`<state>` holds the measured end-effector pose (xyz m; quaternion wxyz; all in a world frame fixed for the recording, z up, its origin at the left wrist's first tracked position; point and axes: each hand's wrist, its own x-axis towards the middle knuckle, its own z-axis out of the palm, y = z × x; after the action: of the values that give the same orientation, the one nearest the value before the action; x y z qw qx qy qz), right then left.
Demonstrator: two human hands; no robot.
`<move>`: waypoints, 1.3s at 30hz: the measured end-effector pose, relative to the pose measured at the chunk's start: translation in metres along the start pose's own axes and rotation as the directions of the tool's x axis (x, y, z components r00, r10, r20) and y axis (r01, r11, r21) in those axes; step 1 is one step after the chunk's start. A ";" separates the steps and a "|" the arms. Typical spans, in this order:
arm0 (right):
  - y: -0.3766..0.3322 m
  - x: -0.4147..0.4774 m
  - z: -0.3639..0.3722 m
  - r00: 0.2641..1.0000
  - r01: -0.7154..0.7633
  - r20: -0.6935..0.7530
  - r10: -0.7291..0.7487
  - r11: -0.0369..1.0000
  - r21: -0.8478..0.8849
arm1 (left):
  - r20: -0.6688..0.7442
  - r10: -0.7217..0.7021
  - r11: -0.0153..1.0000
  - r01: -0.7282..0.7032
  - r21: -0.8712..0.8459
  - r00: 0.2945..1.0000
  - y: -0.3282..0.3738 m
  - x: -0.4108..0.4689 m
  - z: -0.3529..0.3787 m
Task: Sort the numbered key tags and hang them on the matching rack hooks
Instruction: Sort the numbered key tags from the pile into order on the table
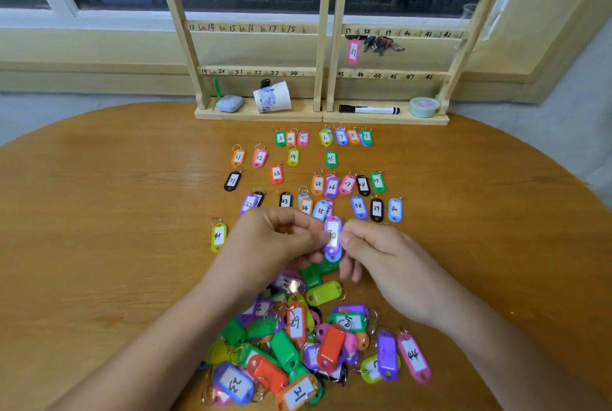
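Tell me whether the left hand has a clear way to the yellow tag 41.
Probably yes: tag 41 lies alone on bare table beside the left hand, though that hand pinches a purple tag.

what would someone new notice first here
The left hand and right hand pinch a purple tag over the middle of the table. Nearer lies a bright heap of tags; beyond the hands lie rows of numbered tags. At the back stands a wooden rack, one pink tag hanging on it.
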<state>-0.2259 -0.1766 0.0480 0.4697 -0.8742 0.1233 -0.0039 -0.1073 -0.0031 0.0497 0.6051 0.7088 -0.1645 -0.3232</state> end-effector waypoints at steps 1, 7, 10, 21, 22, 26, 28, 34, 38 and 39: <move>0.000 0.001 -0.001 1.000 -0.005 -0.004 0.005 1.000 0.009 | 0.011 -0.014 1.000 0.014 -0.015 1.000 0.001 0.001 0.000; 0.005 0.008 0.005 0.988 -0.006 -0.154 0.025 0.993 0.117 | -0.003 -0.024 0.996 0.024 -0.085 1.000 0.002 0.005 0.002; 0.006 0.009 0.008 0.973 0.021 -0.231 0.001 0.995 0.095 | -0.021 -0.007 0.998 0.006 -0.055 1.000 0.004 0.006 0.002; 0.009 0.012 0.009 0.895 0.153 -0.418 -0.156 0.987 -0.041 | -0.042 0.037 0.998 -0.039 -0.048 0.998 0.005 0.011 0.008; 0.010 0.013 0.010 0.886 0.168 -0.433 -0.167 0.985 -0.037 | -0.042 0.048 0.998 -0.050 -0.045 0.998 0.005 0.012 0.009; 0.011 0.016 0.008 0.887 0.177 -0.439 -0.144 0.984 0.035 | -0.049 0.075 0.997 -0.076 -0.017 0.996 0.009 0.014 0.010; 0.012 0.022 -0.001 0.907 0.147 -0.411 -0.092 0.984 0.105 | -0.060 0.071 0.997 -0.072 -0.013 0.996 0.009 0.015 0.009; 0.041 0.069 -0.068 0.881 -0.052 -0.460 0.109 0.989 0.136 | -0.132 0.075 0.996 -0.069 0.048 0.988 0.001 0.012 -0.011; 0.068 0.098 -0.102 0.860 -0.237 -0.451 0.238 0.970 0.059 | -0.156 0.074 0.994 -0.060 0.094 0.985 -0.007 0.005 -0.026; 0.072 0.101 -0.106 0.863 -0.276 -0.427 0.268 0.960 0.045 | -0.159 0.065 0.995 -0.051 0.086 0.985 -0.009 0.004 -0.030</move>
<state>-0.1559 -0.3239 0.0369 0.4192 -0.8296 0.3456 -0.1288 -0.0864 0.0189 0.0416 0.5961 0.7517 -0.1484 -0.2398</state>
